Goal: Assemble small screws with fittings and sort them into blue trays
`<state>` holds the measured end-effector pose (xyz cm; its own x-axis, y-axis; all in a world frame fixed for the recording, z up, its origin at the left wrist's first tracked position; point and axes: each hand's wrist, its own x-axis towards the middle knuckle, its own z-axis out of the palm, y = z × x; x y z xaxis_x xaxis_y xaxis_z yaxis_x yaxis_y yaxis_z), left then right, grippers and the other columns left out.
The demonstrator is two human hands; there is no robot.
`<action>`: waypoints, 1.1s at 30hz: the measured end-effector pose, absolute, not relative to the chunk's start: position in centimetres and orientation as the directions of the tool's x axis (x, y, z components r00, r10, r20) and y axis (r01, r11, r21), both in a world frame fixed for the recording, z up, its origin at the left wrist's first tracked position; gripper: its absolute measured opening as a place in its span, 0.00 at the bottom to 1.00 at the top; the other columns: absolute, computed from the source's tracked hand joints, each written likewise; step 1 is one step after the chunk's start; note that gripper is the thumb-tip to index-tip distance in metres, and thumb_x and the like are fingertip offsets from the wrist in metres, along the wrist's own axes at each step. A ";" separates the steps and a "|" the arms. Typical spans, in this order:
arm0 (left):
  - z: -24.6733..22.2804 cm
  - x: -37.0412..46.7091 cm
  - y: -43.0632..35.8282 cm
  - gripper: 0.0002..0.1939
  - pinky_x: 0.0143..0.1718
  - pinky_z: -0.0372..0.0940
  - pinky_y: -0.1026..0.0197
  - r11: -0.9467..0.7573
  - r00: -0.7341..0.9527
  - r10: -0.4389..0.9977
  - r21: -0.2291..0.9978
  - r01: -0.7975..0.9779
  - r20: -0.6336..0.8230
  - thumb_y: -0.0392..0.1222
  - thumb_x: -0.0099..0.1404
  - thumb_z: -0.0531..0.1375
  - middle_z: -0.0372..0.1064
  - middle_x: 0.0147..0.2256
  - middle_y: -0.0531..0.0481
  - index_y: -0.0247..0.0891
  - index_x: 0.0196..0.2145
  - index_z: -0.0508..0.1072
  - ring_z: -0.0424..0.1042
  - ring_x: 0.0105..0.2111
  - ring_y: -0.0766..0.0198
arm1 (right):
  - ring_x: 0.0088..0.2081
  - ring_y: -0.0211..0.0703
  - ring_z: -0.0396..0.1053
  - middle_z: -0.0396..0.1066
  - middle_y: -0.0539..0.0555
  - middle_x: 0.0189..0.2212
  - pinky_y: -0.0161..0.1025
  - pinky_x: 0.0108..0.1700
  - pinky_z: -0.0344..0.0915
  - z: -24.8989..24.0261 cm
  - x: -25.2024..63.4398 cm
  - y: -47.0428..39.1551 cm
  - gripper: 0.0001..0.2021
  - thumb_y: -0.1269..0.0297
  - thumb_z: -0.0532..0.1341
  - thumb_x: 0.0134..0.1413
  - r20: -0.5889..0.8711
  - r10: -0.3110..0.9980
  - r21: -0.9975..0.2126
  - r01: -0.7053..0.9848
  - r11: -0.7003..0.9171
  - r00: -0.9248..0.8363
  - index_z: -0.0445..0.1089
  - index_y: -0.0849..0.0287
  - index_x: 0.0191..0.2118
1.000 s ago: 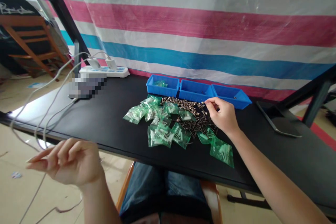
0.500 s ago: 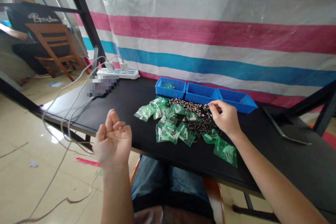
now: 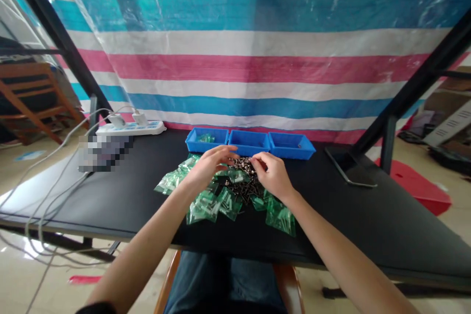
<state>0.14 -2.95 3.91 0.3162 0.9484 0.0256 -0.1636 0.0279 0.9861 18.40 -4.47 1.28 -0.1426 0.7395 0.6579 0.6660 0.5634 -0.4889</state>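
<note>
My left hand (image 3: pixel 210 166) reaches over the left side of a pile of small metal screws (image 3: pixel 247 186), its fingers apart and slightly bent, with nothing visible in them. At the right side of that pile, my right hand (image 3: pixel 273 173) has thumb and fingertips pinched together; whatever is between them is too small to make out. Around the screws lie several green plastic bags (image 3: pixel 204 206) holding white pieces that look like wall plugs. One more green bag (image 3: pixel 281 217) lies below my right hand, close to the table's front edge.
Three blue bins stand behind the pile: a left bin (image 3: pixel 195 145) with green bags inside, a middle bin (image 3: pixel 250 148) and a right bin (image 3: pixel 292 151). A white power strip (image 3: pixel 132 128) with cables sits on the black table's (image 3: pixel 140 206) left. Metal frame legs rise on both sides.
My left hand has come from in front of the table, palm up, to over the pile. My right hand still pinches at the pile. The view has turned to the right.
</note>
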 end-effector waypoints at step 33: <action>0.8 4.3 -0.1 0.10 0.25 0.57 0.66 -0.493 0.381 0.848 0.813 0.310 0.369 0.43 0.60 0.54 0.68 0.25 0.50 0.34 0.33 0.71 0.64 0.24 0.67 | 0.23 0.39 0.65 0.65 0.49 0.21 0.34 0.28 0.58 0.3 19.1 -3.5 0.05 0.68 0.53 0.54 0.616 0.784 -0.535 0.691 0.485 -0.073 0.64 0.59 0.37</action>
<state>4.28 -0.06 0.81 0.3811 0.8476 0.3691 0.3104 -0.4934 0.8125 19.13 -3.46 0.26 -0.0732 0.7842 0.6162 0.6913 0.4853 -0.5354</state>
